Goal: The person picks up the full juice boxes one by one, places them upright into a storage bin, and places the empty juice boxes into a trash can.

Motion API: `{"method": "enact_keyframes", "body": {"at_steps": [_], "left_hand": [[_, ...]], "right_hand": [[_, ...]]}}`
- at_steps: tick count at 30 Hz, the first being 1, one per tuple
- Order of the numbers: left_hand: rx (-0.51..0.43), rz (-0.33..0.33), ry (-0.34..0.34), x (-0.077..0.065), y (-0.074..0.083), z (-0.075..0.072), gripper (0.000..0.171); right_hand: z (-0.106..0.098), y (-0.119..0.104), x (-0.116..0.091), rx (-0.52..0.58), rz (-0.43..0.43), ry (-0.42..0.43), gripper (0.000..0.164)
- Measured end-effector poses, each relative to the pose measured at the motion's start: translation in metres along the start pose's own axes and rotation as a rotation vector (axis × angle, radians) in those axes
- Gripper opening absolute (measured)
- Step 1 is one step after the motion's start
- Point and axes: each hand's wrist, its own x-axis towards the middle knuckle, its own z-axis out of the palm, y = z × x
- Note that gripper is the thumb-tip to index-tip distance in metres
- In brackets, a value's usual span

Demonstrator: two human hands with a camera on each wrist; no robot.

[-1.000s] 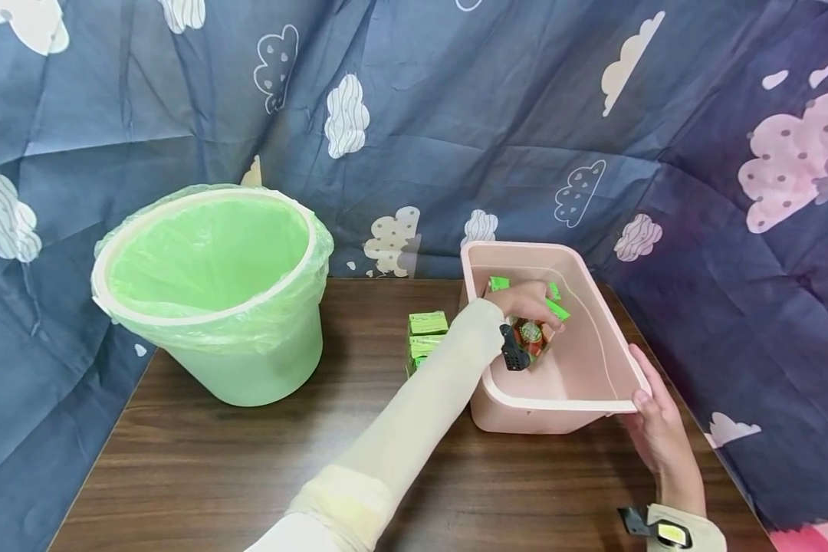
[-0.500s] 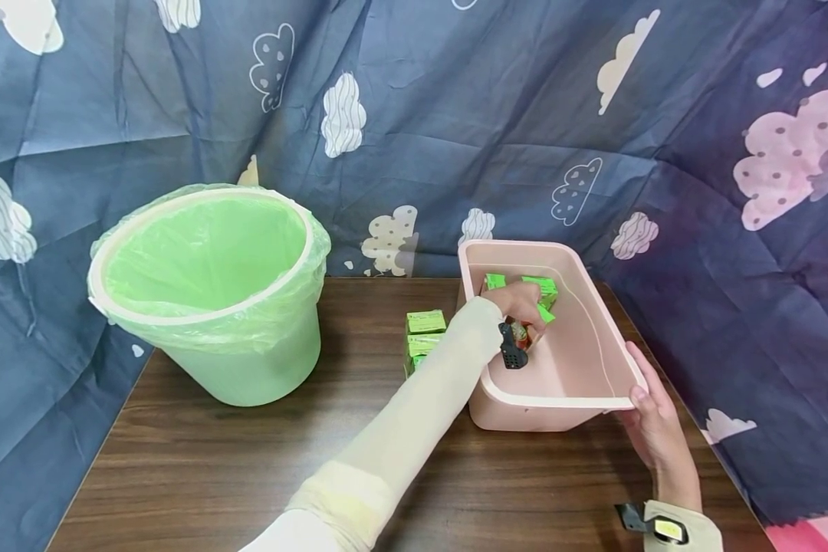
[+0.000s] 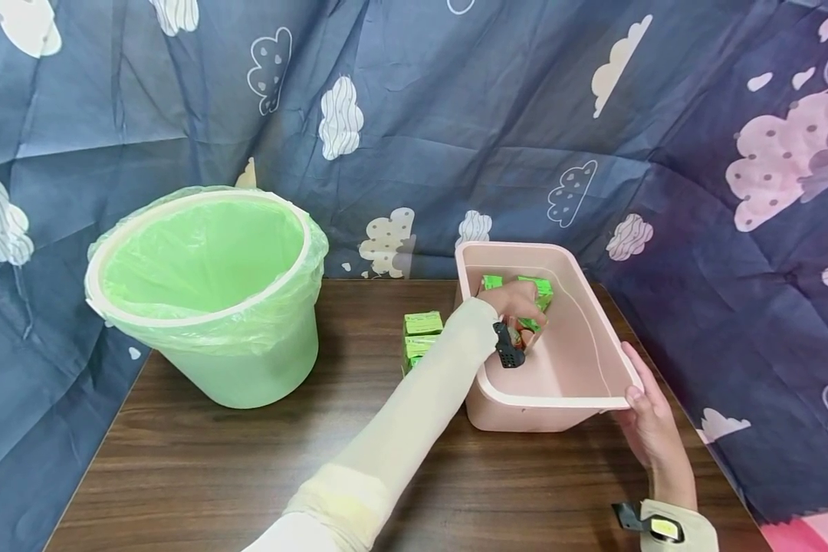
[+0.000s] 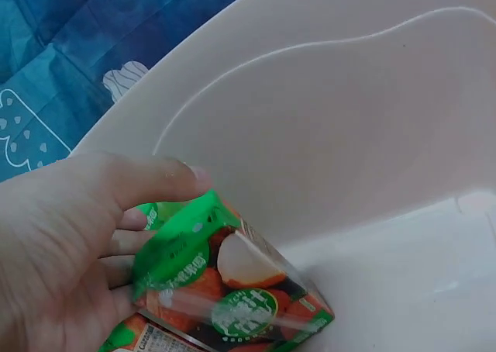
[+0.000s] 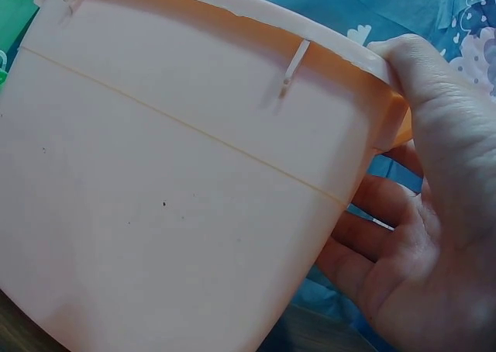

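Note:
A pale pink plastic bin (image 3: pixel 534 418) stands on the table, tilted towards me in the head view. My left hand (image 3: pixel 514 299) reaches inside it. In the left wrist view that hand holds a juice carton (image 4: pixel 240 290) with a green top and pictured red fruit; the thumb lies at its upper corner and the fingertips are hidden behind it. Another carton (image 4: pixel 155 340) shows underneath. Near the bin's far wall sits a green-topped carton (image 3: pixel 537 287). My right hand (image 3: pixel 658 441) grips the bin's near right corner, its thumb on the rim (image 5: pixel 333 38).
Left of the bin, a short row of green cartons (image 3: pixel 422 323) stands partly behind my left forearm. A large green bucket (image 3: pixel 248 376) with a plastic liner is at the left. A blue cloud-patterned cloth (image 3: pixel 414 138) hangs behind the brown wooden table (image 3: pixel 234 475).
Inside the bin, my left hand and the carton at its fingers have shifted slightly left, uncovering the green-topped carton at the back. The right hand keeps its hold on the rim.

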Motion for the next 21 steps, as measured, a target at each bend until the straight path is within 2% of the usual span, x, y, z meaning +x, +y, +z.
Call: {"method": "enact_keyframes", "body": {"at_steps": [5,10,13,17,21], "left_hand": [[-0.13,0.048,0.076,-0.01,0.0,0.0,0.039],[-0.356,0.159,0.151,-0.017,0.002,-0.001,0.028],[-0.47,0.17,0.194,-0.02,0.006,-0.006,0.039],[-0.486,0.17,0.196,-0.025,0.014,-0.016,0.059],[-0.448,0.235,0.187,-0.037,0.02,-0.021,0.064]], "right_hand": [[0.002,0.003,-0.001,-0.005,0.0,-0.017,0.059],[0.004,0.006,-0.005,-0.033,0.019,0.006,0.06],[0.003,0.006,-0.004,-0.033,0.023,-0.007,0.06],[0.001,0.002,0.001,-0.008,0.0,-0.029,0.06],[0.002,-0.001,0.0,0.011,-0.02,-0.014,0.06]]}}
